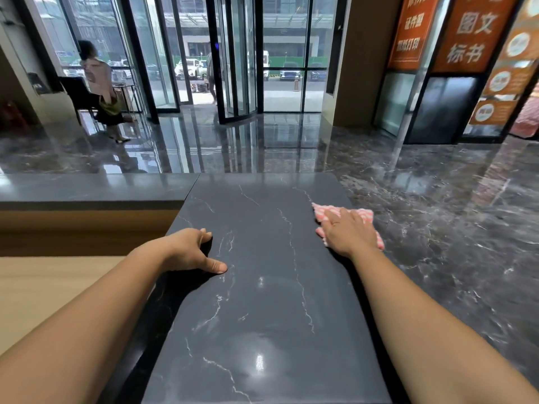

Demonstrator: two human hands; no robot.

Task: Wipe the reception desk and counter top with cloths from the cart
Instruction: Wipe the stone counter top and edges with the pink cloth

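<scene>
Right hand (348, 231): fingers straight and together, lying flat on a pink-and-white striped cloth (366, 214), pressing it down and gripping nothing. The cloth lies at centre right of the frame, on the dark veined stone surface (262, 301), at its right edge; its corners show beyond the fingertips and beside the wrist.

Left hand (186, 249): at centre left, on the left edge of the same surface, well apart from the cloth. It is arched, with the thumb tip and curled fingertips touching the stone, and holds nothing.

To the lower left, a pale wooden desk top (43, 287) sits below the stone. Beyond is a glossy marble floor (437, 199). A glass revolving door (233, 68) stands at upper centre, orange signs (472, 33) at upper right, and a person (100, 83) beside a dark chair (77, 94) at upper left.
</scene>
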